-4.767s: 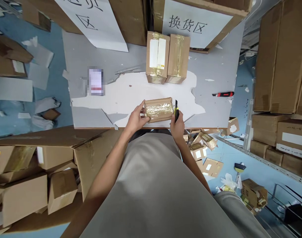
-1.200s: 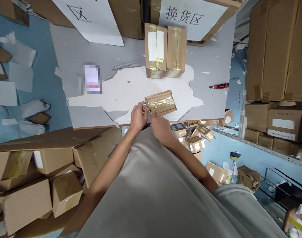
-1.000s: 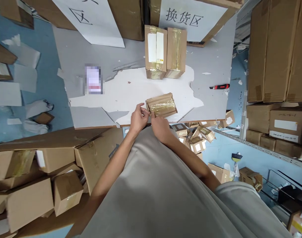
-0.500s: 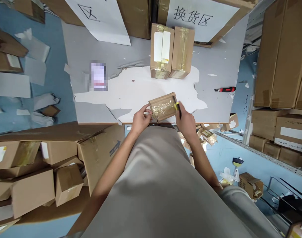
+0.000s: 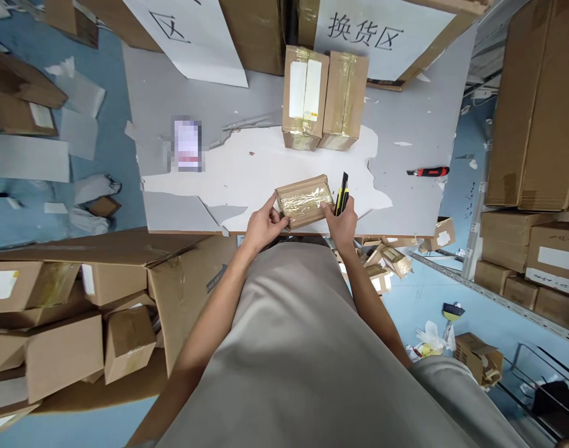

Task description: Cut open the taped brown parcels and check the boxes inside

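- At the far left, the large carton (image 5: 191,298) full of boxes sits below the level of the table (image 5: 405,118); a package slipping off the near edge on this side could land in or against it.
- The left hand (image 5: 262,227) has a narrow pinch on the left end of the small taped box (image 5: 303,200), thumb at the near corner, fingers at the end. Its forearm slants in from the lower left. A grip on one corner only could let the box swivel if the other end were pushed.
- The small taped box lies between the two hands, near the table's front edge, slightly askew with its right end farther away. I cannot tell whether it rests flat or is slightly raised. Being so close to the edge, it could tip off if both grips loosened.
- The right hand (image 5: 344,223) is closed around the yellow-and-black cutter (image 5: 342,198), its thumb reaching onto the box's right end. The cutter's dark tip points away from the body, just beside the box. Whether a blade is bare is too small to tell; if so, a twist of the wrist could nick the cardboard or a finger.
- Farther right, the red-and-black cutter (image 5: 428,172) lies on the table, well apart from both hands.
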A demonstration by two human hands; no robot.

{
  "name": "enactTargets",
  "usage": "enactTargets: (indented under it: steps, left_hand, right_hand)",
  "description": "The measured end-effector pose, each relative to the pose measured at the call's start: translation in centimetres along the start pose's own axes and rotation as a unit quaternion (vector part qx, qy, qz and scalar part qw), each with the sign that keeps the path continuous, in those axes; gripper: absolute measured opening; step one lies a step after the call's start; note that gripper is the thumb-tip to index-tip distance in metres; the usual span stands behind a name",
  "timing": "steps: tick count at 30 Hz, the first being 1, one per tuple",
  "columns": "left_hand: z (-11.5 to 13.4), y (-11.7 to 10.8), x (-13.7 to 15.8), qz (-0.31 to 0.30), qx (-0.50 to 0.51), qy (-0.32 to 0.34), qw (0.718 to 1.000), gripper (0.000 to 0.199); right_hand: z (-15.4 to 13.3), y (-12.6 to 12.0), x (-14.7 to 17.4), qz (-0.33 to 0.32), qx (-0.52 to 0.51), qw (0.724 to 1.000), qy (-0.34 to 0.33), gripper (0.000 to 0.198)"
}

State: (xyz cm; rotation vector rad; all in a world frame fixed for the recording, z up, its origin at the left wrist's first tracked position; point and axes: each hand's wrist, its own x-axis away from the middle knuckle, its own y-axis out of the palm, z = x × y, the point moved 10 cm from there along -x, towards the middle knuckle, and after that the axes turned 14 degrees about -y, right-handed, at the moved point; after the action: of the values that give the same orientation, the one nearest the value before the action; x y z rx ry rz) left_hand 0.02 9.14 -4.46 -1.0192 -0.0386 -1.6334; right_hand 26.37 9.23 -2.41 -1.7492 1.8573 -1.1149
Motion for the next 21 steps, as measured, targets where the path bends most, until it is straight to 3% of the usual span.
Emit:
enactTargets:
  steps: [6, 13, 21]
  left_hand:
    - [0.6, -1.4, -0.8, 0.06, -0.052, 0.017, 0.997, 0.098]
    - [3.0, -2.2, -0.9, 0.092, -0.117, 0.13, 0.98, 0.07]
    - [2.8, -3.1, -2.0, 0.095, -0.036, 0.133, 0.986, 0.055]
  right_hand:
    - [-0.2, 0.2, 0.0, -0.001, -0.022, 1.0, -0.008, 0.043]
    - [0.1, 0.2, -0.2, -0.014, -0.02, 1.0, -0.001, 0.039]
    - [-0.1, 2.1, 0.1, -0.014, -0.03, 0.999, -0.029, 0.04]
